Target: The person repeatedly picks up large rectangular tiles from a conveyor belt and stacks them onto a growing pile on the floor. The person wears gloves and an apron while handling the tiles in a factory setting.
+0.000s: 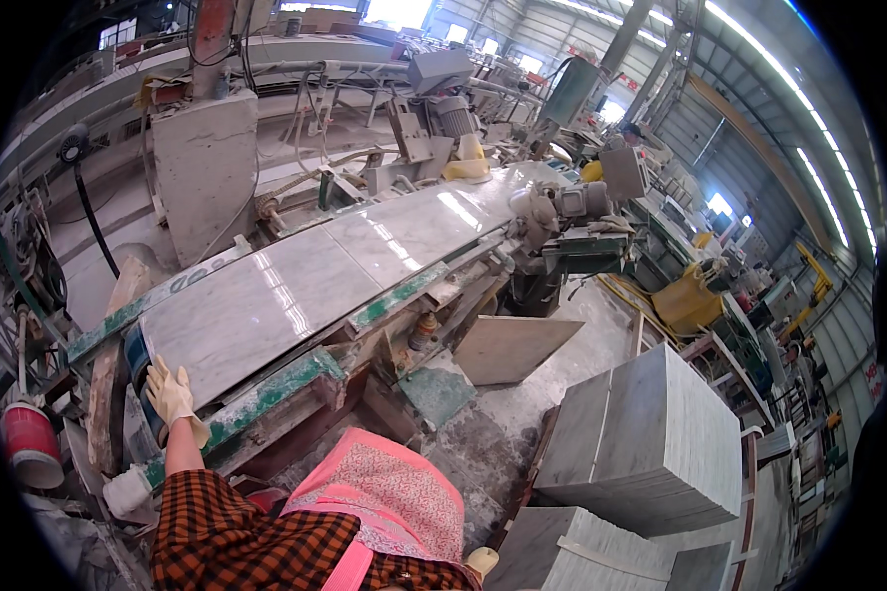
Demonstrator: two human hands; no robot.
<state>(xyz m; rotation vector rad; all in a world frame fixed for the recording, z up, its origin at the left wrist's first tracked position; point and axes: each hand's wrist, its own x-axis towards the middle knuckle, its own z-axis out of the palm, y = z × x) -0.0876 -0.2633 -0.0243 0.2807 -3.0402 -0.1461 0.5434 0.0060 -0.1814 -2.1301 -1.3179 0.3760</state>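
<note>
My left hand [172,397], in a pale work glove, rests on the near end of a long polished grey marble slab [296,291]. The fingers lie over the slab's edge, so it seems to grip it. The slab lies on a machine bed [266,394] with worn green edges, running away toward the upper right. My sleeve is orange-and-black check, and a pink patterned apron covers my front. My right hand is hardly visible: only a bit of pale glove [481,561] shows at the bottom edge.
Stacks of cut grey stone tiles [650,433] stand on the floor at right. A single tile [512,347] leans against the machine. A red bucket [32,443] sits at the left. Motors and cutting heads [562,207] flank the slab's far end.
</note>
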